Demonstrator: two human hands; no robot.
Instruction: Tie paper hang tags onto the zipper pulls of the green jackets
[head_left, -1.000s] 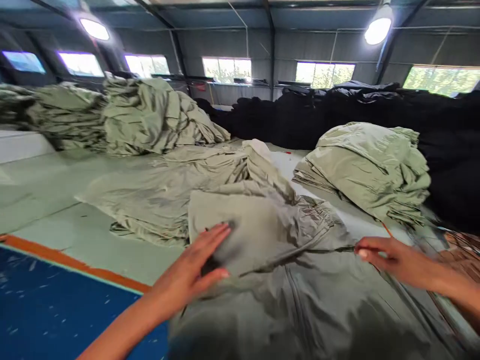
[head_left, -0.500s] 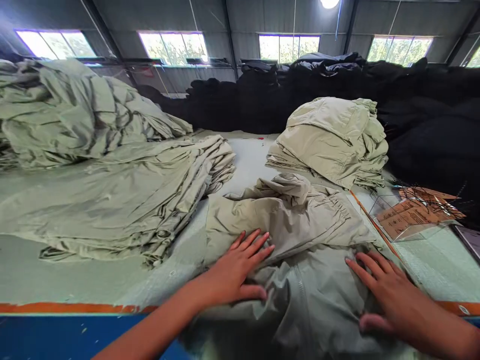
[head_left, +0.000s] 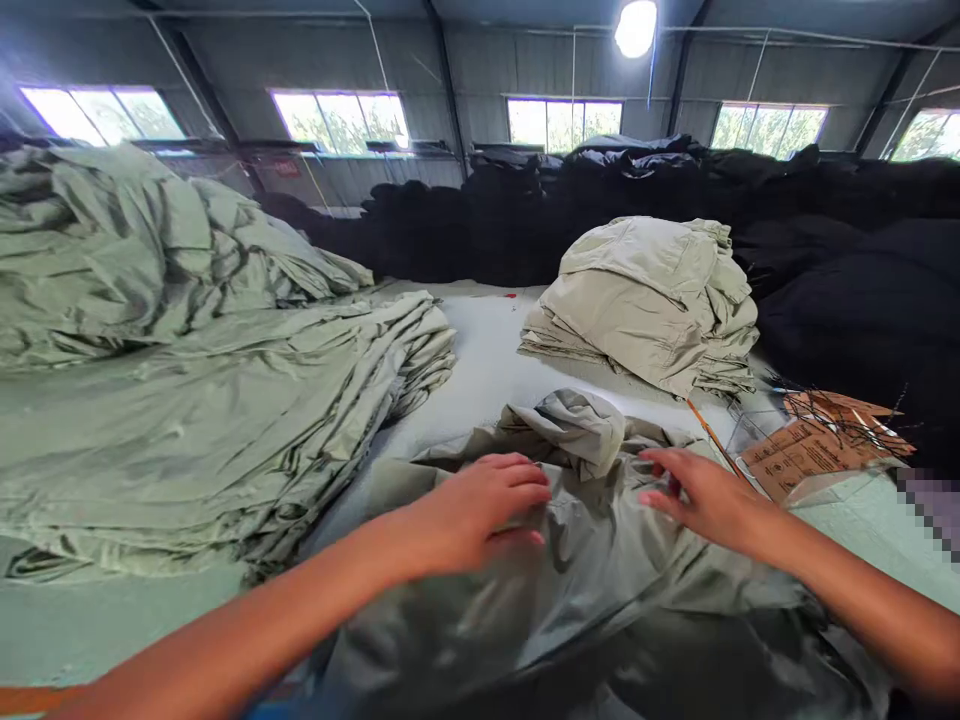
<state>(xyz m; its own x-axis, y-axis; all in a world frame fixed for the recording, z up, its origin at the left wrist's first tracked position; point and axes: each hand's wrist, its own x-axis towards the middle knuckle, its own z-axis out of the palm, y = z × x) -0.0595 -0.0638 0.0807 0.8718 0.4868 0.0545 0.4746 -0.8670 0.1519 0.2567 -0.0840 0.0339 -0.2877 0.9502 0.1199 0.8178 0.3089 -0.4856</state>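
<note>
The grey-green garment (head_left: 592,550) blurs and is cut off at the bottom edge. The left grip (head_left: 480,510) blurs toward its lower side, its contact unclear. The left edge crops the big heap (head_left: 135,240). Pixel blocks obscure a purplish thing (head_left: 937,510); print on the cardboard (head_left: 810,455) is too small to read.

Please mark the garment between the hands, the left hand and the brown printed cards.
Garment (head_left: 589,535), head view: crumpled middle of its fabric.
Left hand (head_left: 480,508), head view: its back.
Brown cards (head_left: 806,450), head view: printed face.
</note>
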